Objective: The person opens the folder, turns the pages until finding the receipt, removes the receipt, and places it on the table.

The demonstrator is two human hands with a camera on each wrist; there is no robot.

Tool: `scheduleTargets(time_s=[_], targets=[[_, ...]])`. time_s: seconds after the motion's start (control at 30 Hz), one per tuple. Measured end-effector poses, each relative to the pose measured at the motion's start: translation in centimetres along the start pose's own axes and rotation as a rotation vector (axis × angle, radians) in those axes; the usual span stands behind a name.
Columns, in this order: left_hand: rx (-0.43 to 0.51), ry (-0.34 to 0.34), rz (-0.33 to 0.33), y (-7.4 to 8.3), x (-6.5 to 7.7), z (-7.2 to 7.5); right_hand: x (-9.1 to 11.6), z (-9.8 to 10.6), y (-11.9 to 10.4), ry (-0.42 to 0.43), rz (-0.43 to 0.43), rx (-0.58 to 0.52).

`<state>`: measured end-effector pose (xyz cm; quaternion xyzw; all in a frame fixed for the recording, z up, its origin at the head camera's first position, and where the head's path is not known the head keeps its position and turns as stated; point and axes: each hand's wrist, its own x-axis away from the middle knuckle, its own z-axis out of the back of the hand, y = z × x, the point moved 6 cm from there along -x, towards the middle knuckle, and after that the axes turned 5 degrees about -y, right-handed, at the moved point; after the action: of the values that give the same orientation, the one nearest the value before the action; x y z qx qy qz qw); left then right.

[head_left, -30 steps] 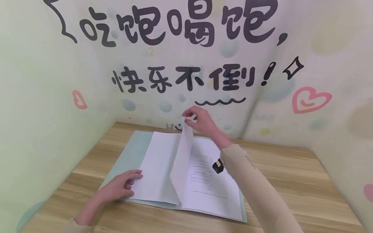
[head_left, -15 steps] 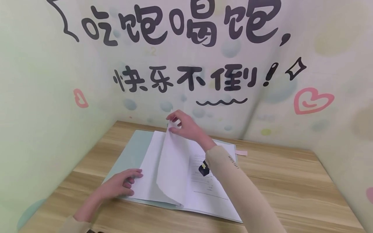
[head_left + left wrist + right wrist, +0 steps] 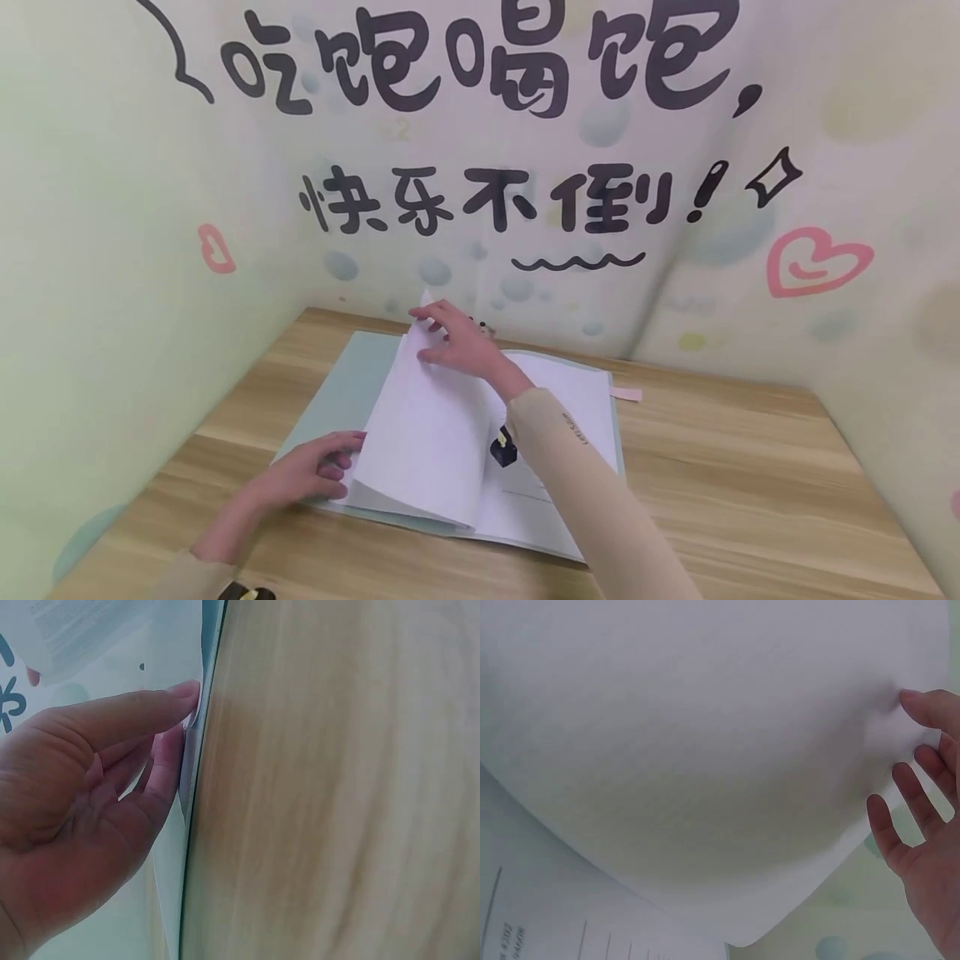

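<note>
A pale-blue folder (image 3: pixel 352 371) of white pages lies open on the wooden table. One white page (image 3: pixel 423 433) is tilted over to the left side, its far corner standing up beside the right fingertips. My right hand (image 3: pixel 467 343) touches this page near its far edge; in the right wrist view the thumb (image 3: pixel 922 709) meets the paper and the other visible fingers are spread apart. My left hand (image 3: pixel 296 477) rests at the folder's near left corner, fingers loosely bent. In the left wrist view the left thumb (image 3: pixel 161 705) lies at the folder's edge.
The printed right-hand page (image 3: pixel 555 392) is partly covered by my right forearm. A pink tab (image 3: pixel 627 393) sticks out from the folder's right side. Wooden table (image 3: pixel 720 483) surrounds the folder. A wall with black lettering (image 3: pixel 495 200) stands behind it.
My right hand has moved left and lower, carrying the page from upright over to the left side. More of the right-hand page's far part shows. My left hand has stayed at the corner.
</note>
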<state>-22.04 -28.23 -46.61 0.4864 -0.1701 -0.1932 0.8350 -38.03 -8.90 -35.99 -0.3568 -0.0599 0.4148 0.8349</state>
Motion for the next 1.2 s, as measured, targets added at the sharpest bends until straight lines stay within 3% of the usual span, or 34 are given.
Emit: scheduleTargets(time_s=[0.13,0.3,0.4,0.53,0.73,1.03,1.2], targets=[[-0.084,0.022,0.06,0.2,-0.1,0.0,-0.1,-1.0,0.4,-0.018,-0.013,0.036],[-0.357,0.135,0.01,1.0,0.2,0.1,0.0,-2.3,1.1,-0.032,-0.022,0.064],[-0.422,0.185,0.0,1.0,0.5,0.3,-0.1,-2.9,1.5,-0.031,-0.017,0.073],[-0.328,0.165,0.023,0.4,0.7,0.7,-0.4,-4.0,2.3,-0.028,-0.011,0.062],[-0.198,0.079,-0.02,0.1,0.6,1.1,-0.8,-6.0,4.1,-0.048,-0.074,0.128],[-0.168,0.022,-0.076,-0.4,0.6,1.4,-0.6,-7.6,5.1,-0.125,-0.144,0.102],[-0.171,0.015,-0.057,-0.8,0.4,1.5,-0.8,-8.3,6.2,-0.136,-0.147,0.145]])
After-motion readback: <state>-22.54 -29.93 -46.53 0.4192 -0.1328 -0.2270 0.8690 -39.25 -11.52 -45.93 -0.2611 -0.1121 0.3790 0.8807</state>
